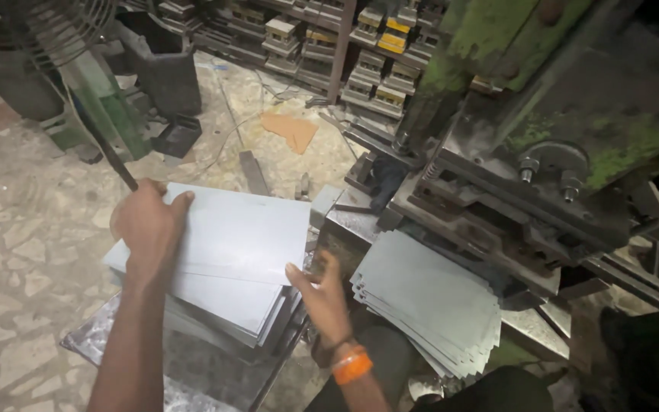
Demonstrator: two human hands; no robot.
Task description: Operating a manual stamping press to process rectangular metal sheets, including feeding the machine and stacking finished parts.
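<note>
The top metal sheet (242, 229) lies skewed on the stack (215, 301) at the stand's (108, 336) far edge, left hand (146, 225) and right hand (320, 294) gripping opposite edges; a second pile (429, 301) rests by the press (543, 152).

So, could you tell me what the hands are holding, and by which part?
Both hold the top metal sheet of the stack: the left hand grips its far left edge, the right hand its near right corner.

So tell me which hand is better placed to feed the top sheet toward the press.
Probably the right hand: it grips the top sheet at the corner nearest the press. The left hand holds the far edge.
</note>
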